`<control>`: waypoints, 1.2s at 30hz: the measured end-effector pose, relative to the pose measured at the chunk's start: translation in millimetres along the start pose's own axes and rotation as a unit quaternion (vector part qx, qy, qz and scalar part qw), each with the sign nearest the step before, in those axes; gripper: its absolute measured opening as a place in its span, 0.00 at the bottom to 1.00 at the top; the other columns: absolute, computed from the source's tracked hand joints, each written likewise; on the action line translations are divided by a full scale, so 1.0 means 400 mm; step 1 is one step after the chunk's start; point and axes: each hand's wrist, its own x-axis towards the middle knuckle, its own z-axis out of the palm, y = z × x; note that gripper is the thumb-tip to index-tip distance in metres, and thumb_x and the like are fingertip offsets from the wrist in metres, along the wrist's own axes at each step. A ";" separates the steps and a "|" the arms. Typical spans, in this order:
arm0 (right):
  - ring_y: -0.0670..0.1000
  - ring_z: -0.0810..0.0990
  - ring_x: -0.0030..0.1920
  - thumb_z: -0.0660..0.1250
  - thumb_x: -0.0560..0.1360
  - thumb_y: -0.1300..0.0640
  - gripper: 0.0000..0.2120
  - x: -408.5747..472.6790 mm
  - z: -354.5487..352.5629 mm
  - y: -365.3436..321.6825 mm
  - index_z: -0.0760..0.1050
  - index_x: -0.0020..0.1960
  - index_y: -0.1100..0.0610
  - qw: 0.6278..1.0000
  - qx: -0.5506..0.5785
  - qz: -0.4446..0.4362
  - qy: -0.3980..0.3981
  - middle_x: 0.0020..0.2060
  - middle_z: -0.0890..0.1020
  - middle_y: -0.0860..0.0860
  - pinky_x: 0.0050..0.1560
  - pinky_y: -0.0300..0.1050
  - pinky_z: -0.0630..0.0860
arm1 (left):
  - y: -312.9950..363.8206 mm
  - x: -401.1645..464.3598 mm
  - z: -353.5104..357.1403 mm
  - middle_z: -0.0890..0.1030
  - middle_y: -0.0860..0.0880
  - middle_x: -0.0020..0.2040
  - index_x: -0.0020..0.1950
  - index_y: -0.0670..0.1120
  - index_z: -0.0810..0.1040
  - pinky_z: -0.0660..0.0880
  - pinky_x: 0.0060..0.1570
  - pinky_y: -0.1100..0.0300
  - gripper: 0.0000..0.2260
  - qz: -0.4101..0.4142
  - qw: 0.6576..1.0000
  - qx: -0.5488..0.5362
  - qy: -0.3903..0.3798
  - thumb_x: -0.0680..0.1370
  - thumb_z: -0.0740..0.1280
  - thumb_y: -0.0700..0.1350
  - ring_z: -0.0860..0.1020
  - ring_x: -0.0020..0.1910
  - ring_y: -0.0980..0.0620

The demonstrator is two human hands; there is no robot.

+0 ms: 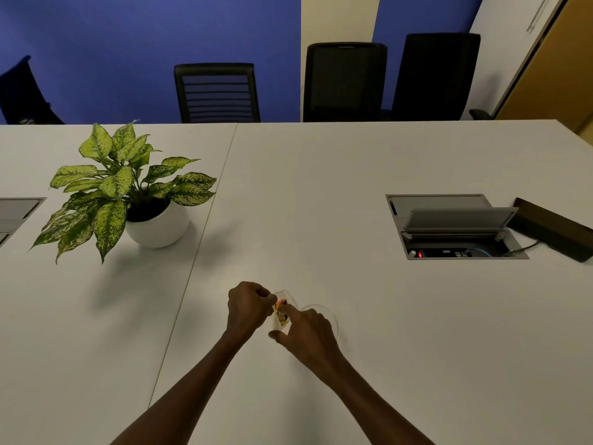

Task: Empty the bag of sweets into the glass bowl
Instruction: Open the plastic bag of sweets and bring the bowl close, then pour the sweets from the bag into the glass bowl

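Fingers (269, 297) of the left hand (246, 308) are pinching the top edge of one small clear plastic bag of sweets (281, 308), while the right hand (306, 332) is gripping the bag's other side with its index finger stretched along it and its thumb sticking out to the left. The crinkled bag is hanging between the hands, just over the left rim of a single round glass bowl (332, 317), with orange, yellow and dark sweets showing through; any print on it is too small to read. The bowl is sitting on a smooth white desk (321, 203). Further off are standing one variegated leafy plant (125, 184) in a rounded white pot (160, 228), one open metal cable hatch (455, 228) and four dark office chairs.
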 end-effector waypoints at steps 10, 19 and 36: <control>0.58 0.81 0.37 0.58 0.78 0.59 0.15 0.017 -0.014 -0.050 0.77 0.37 0.64 1.000 0.009 -0.005 0.011 0.35 0.83 0.60 0.39 0.50 0.75 | -0.073 0.032 0.014 0.86 0.42 0.36 0.42 0.39 0.84 0.83 0.42 0.53 0.12 -0.118 0.961 -0.248 -0.019 0.74 0.72 0.49 0.85 0.38 0.43; 0.50 0.82 0.35 0.66 0.75 0.57 0.09 0.018 -0.072 -0.053 0.82 0.41 0.60 0.981 0.191 0.034 0.020 0.36 0.86 0.55 0.38 0.39 0.77 | -0.185 0.036 0.072 0.83 0.37 0.53 0.61 0.38 0.77 0.81 0.49 0.45 0.23 -0.340 0.770 -0.466 -0.273 0.79 0.64 0.56 0.83 0.49 0.39; 0.52 0.82 0.29 0.66 0.73 0.68 0.06 -0.046 0.032 0.185 0.81 0.41 0.69 0.840 0.396 0.369 -0.021 0.34 0.83 0.58 0.35 0.41 0.82 | -0.178 -0.022 0.129 0.82 0.36 0.50 0.55 0.35 0.81 0.81 0.29 0.53 0.12 -0.340 0.824 -0.395 -0.223 0.75 0.71 0.41 0.83 0.40 0.40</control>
